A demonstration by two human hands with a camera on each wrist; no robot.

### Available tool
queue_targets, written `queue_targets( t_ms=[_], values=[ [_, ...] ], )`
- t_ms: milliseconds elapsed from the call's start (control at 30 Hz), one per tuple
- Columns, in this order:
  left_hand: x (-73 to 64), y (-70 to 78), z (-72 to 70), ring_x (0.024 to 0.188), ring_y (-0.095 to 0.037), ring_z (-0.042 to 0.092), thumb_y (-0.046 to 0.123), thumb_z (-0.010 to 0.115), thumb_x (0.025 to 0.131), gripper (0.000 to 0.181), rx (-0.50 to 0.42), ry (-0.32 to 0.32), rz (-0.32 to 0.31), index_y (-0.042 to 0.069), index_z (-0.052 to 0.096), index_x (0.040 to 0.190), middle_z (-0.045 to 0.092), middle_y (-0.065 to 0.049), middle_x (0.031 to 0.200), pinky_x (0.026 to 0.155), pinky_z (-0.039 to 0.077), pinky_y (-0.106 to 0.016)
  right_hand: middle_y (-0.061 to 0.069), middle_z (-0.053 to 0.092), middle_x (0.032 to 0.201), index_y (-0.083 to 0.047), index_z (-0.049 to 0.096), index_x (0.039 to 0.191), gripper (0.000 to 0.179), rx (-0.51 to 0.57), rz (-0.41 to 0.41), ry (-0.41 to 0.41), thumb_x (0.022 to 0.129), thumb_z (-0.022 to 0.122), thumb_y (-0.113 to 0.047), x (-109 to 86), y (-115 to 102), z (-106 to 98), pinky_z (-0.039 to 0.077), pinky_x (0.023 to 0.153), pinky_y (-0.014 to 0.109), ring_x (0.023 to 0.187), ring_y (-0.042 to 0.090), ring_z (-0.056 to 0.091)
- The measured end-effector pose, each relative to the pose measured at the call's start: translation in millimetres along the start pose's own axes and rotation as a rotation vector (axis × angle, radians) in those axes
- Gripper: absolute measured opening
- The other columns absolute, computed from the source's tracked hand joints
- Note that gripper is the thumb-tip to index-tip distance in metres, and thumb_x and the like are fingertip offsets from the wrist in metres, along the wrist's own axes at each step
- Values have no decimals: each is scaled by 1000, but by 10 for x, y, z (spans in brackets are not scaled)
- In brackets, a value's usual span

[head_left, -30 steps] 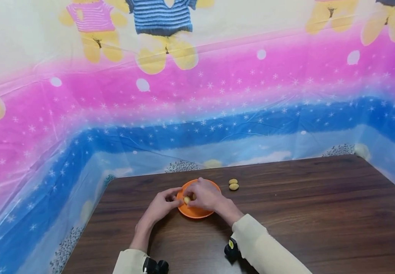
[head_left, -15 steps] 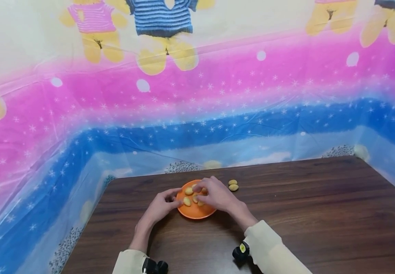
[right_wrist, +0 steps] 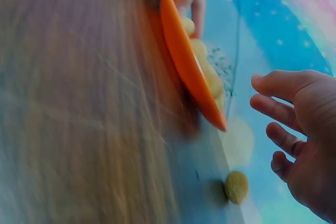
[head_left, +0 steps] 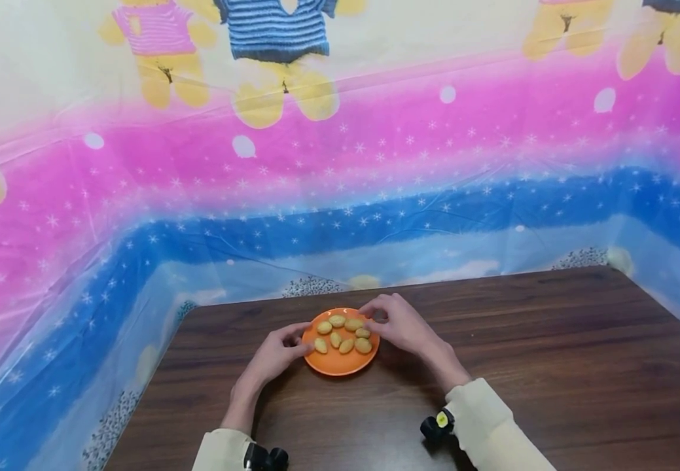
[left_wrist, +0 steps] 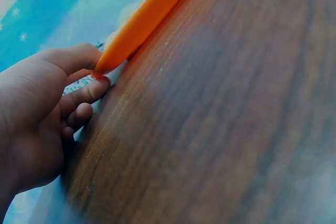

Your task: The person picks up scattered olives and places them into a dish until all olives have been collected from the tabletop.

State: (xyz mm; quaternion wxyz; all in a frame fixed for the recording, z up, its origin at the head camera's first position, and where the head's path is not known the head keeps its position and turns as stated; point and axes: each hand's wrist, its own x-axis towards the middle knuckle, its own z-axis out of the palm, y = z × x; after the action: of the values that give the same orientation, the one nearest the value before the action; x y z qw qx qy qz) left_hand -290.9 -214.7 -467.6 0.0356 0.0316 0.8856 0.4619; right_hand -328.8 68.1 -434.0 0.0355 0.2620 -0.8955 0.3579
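A round orange plate [head_left: 340,367] carries several small yellow-tan ovals [head_left: 346,345] that look like nuts in their shells. My left hand [head_left: 275,357] pinches the plate's left rim; in the left wrist view the thumb lies over the rim and a finger [left_wrist: 89,94] sits beneath it. At the plate's right edge hovers my right hand [head_left: 404,326], with its fingers loosely bent and apart. Nothing shows between them in the right wrist view. One nut-like oval [right_wrist: 237,187] lies on the table near that hand; the head view hides it behind the hand.
The dark wood table [head_left: 540,366] extends widely to the right of the plate. A printed cloth [head_left: 340,163] in pink and blue hangs along the table's far and side edges. Black wrist cameras [head_left: 437,426] are strapped at both sleeves.
My right hand has drawn back rightward from over the plate to its right edge, uncovering the ovals there. It now covers the two that lay beside the plate. My left hand stays put.
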Motion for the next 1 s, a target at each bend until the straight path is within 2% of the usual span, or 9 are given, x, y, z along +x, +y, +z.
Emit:
queue_targets(
  t_ms=[100,233,400,633,767,1000],
  values=[
    [1,-1,1,85,-17,51,33,72,91,48,5,-2,1,23,61,136,58,-3,92,73,39,-31,-4,69,101,-15,74,113,23,13,30,13,90,73,-19,-18,75,-65,48,78,33,91,15,54],
    [9,1,5,86,-17,51,33,72,91,47,5,-2,-4,23,62,136,59,-3,92,73,39,-31,-2,69,107,-14,73,116,25,45,70,20,91,72,-20,-47,156,-144,50,81,36,95,19,58],
    [16,4,2,86,-18,51,31,72,91,47,8,-1,-2,23,62,136,59,-3,92,74,39,-31,1,69,112,-14,72,118,26,53,77,34,92,71,-21,-70,232,-216,49,85,40,99,23,58],
    [-30,-9,-18,86,-18,51,34,72,91,48,18,-4,-17,23,61,136,59,-3,92,74,40,-31,2,67,114,-14,71,119,29,58,121,37,92,71,-23,-92,327,-225,47,74,32,85,18,52],
    [-28,-29,-7,84,-18,51,33,73,90,49,10,-5,-25,23,61,136,59,-3,91,72,39,-30,3,67,114,-13,71,119,28,62,138,29,93,70,-22,-114,408,-233,47,72,31,84,17,53],
    [6,-1,1,83,-18,51,33,73,90,49,-4,-6,2,22,61,136,59,-3,91,70,39,-29,5,66,112,-14,71,117,24,80,169,28,93,69,-19,-147,534,-259,49,66,31,77,16,56]
  ],
)
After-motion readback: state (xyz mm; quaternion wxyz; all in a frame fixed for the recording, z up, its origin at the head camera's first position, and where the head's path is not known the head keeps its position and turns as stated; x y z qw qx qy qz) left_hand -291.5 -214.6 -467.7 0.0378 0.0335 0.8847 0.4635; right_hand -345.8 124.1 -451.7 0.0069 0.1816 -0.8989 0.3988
